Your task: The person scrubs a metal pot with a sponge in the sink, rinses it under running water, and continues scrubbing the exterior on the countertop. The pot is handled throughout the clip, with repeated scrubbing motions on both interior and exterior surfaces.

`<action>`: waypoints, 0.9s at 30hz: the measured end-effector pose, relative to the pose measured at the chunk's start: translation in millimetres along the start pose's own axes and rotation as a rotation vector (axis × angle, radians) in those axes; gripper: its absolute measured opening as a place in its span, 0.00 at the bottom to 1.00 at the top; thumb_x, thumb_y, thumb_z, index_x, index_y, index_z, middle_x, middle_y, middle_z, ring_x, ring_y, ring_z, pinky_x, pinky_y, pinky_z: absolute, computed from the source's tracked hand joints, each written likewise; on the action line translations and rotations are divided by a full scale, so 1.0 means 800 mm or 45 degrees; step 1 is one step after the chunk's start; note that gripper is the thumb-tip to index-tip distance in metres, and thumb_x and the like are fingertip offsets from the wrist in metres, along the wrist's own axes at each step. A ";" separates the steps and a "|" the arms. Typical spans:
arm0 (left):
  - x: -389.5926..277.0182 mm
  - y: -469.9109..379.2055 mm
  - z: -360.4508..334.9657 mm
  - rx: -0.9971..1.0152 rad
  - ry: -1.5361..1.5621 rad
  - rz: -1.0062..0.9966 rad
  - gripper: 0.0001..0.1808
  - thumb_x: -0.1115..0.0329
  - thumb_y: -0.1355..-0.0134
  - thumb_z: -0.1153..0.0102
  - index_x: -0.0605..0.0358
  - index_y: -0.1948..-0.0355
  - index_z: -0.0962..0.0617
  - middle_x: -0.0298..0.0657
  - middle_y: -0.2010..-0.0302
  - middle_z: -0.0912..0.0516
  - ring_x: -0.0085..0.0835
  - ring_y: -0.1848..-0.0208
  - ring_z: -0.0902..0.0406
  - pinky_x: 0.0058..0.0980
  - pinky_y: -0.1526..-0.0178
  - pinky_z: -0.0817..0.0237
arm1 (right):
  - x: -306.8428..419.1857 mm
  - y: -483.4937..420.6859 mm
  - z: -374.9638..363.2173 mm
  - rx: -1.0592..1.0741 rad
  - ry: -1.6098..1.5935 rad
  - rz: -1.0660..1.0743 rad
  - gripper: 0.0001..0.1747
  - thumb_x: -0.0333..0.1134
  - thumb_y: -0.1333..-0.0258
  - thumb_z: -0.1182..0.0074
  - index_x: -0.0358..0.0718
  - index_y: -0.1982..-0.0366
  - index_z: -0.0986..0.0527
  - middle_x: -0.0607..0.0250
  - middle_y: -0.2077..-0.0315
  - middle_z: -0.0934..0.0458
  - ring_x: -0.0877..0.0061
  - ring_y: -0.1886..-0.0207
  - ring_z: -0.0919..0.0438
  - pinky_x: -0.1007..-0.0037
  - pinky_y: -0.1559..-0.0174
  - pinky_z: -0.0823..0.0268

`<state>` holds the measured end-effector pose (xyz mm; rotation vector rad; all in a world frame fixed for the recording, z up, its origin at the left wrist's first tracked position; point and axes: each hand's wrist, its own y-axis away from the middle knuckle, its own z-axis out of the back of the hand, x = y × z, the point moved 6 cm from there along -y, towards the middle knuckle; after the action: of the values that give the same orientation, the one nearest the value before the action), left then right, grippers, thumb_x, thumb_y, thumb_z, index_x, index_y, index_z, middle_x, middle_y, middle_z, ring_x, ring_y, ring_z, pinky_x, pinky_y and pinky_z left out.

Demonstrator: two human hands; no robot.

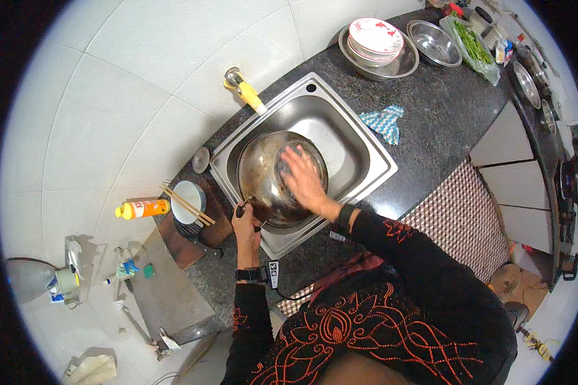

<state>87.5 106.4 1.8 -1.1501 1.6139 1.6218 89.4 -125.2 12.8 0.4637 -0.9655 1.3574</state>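
Observation:
A round metal wok or pan (262, 168) with a browned, stained surface sits tilted in the stainless steel sink (351, 139), its rounded outside apparently facing up. My left hand (245, 226) grips its dark loop handle (241, 209) at the near left rim. Across the wok's surface lies my right hand (306, 180), palm down, its fingers blurred and slightly apart. A dark grey patch shows around those fingers; whether it is a scouring pad or part of the pan's surface is unclear. The faucet (245, 91), with a yellow covering, points over the sink's far left edge.
Chopsticks (188, 204) rest across a white bowl (185, 211), beside an orange bottle (147, 209). A blue-and-white cloth (387, 122) lies right of the sink. Farther back are stacked plates (375, 36) in a steel basin (409, 62), another basin (433, 43), and bagged greens (474, 45).

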 end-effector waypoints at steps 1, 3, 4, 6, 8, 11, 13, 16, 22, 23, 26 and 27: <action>0.001 0.001 0.000 0.024 -0.012 0.020 0.14 0.71 0.34 0.46 0.62 0.48 0.26 0.31 0.72 0.22 0.17 0.77 0.29 0.19 0.76 0.37 | -0.004 -0.005 0.009 -0.102 0.019 0.016 0.26 0.37 0.37 0.52 0.37 0.40 0.34 0.53 0.35 0.39 0.51 0.31 0.46 0.56 0.32 0.51; 0.001 0.004 0.004 0.049 -0.011 -0.041 0.14 0.70 0.34 0.46 0.62 0.48 0.26 0.31 0.72 0.22 0.17 0.78 0.29 0.19 0.76 0.37 | -0.021 -0.001 0.031 -0.344 0.102 -0.190 0.25 0.37 0.39 0.49 0.35 0.42 0.32 0.50 0.38 0.35 0.49 0.34 0.41 0.56 0.34 0.47; 0.004 0.003 0.005 0.056 0.030 -0.038 0.14 0.70 0.34 0.45 0.61 0.48 0.26 0.30 0.73 0.23 0.17 0.79 0.30 0.19 0.77 0.37 | -0.022 0.008 0.023 -0.196 0.058 -0.258 0.26 0.37 0.39 0.49 0.34 0.41 0.33 0.49 0.37 0.37 0.49 0.33 0.42 0.55 0.33 0.48; 0.014 -0.002 0.011 -0.002 0.097 -0.002 0.14 0.69 0.34 0.44 0.61 0.49 0.26 0.30 0.74 0.23 0.18 0.81 0.31 0.19 0.78 0.38 | -0.005 0.023 0.010 0.045 0.073 -0.239 0.28 0.37 0.39 0.49 0.34 0.39 0.35 0.48 0.35 0.40 0.50 0.31 0.45 0.54 0.32 0.51; 0.014 -0.006 0.010 0.053 0.066 -0.090 0.13 0.69 0.34 0.44 0.61 0.50 0.25 0.30 0.75 0.23 0.17 0.82 0.33 0.19 0.79 0.39 | 0.016 0.028 -0.004 0.293 0.061 -0.151 0.31 0.36 0.39 0.49 0.36 0.36 0.39 0.51 0.33 0.44 0.52 0.28 0.52 0.52 0.30 0.56; 0.018 -0.001 0.008 0.127 0.001 -0.054 0.09 0.67 0.34 0.44 0.59 0.56 0.24 0.29 0.73 0.23 0.18 0.77 0.29 0.21 0.74 0.36 | 0.051 0.010 0.006 0.169 0.035 0.288 0.30 0.34 0.42 0.49 0.37 0.38 0.36 0.53 0.34 0.42 0.52 0.28 0.51 0.53 0.31 0.54; 0.014 0.005 0.005 0.157 0.031 -0.053 0.07 0.67 0.34 0.45 0.58 0.58 0.24 0.29 0.70 0.23 0.19 0.72 0.26 0.22 0.70 0.34 | 0.029 -0.022 0.026 -0.061 0.189 0.128 0.28 0.35 0.43 0.50 0.36 0.41 0.33 0.51 0.36 0.38 0.51 0.32 0.44 0.54 0.33 0.49; 0.005 0.011 0.003 0.130 0.147 -0.128 0.05 0.67 0.33 0.45 0.57 0.60 0.24 0.28 0.67 0.24 0.20 0.67 0.26 0.22 0.65 0.34 | 0.000 -0.017 0.044 -0.238 0.064 -0.282 0.30 0.39 0.41 0.48 0.35 0.40 0.35 0.51 0.36 0.38 0.48 0.36 0.39 0.53 0.35 0.46; -0.006 0.006 0.010 0.071 -0.108 -0.095 0.04 0.69 0.35 0.43 0.55 0.61 0.25 0.26 0.70 0.26 0.19 0.72 0.29 0.24 0.69 0.34 | 0.047 0.001 0.018 0.101 0.014 0.069 0.31 0.36 0.43 0.45 0.37 0.38 0.35 0.53 0.34 0.42 0.50 0.30 0.49 0.52 0.31 0.53; -0.005 0.010 0.006 0.162 0.009 -0.081 0.04 0.69 0.35 0.43 0.55 0.62 0.25 0.26 0.71 0.26 0.19 0.73 0.29 0.23 0.70 0.35 | 0.055 -0.008 0.024 0.006 0.122 0.267 0.29 0.35 0.42 0.46 0.37 0.39 0.35 0.52 0.35 0.40 0.50 0.31 0.46 0.54 0.32 0.51; -0.007 0.020 0.000 0.217 0.207 -0.089 0.03 0.69 0.34 0.44 0.54 0.62 0.25 0.25 0.72 0.27 0.16 0.76 0.32 0.20 0.73 0.37 | 0.012 -0.039 0.060 -0.367 0.079 -0.079 0.26 0.39 0.40 0.50 0.33 0.43 0.32 0.49 0.43 0.31 0.50 0.40 0.36 0.55 0.39 0.43; -0.009 0.022 0.000 0.186 0.185 -0.113 0.03 0.69 0.34 0.44 0.54 0.61 0.25 0.25 0.72 0.27 0.15 0.76 0.32 0.19 0.73 0.38 | -0.005 -0.036 0.061 -0.366 -0.034 -0.286 0.26 0.38 0.40 0.50 0.32 0.43 0.33 0.48 0.41 0.32 0.51 0.39 0.36 0.57 0.37 0.44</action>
<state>75.5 105.6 17.2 -1.2682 1.7160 1.3678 102.1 -170.9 44.1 0.3598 -1.0773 0.9950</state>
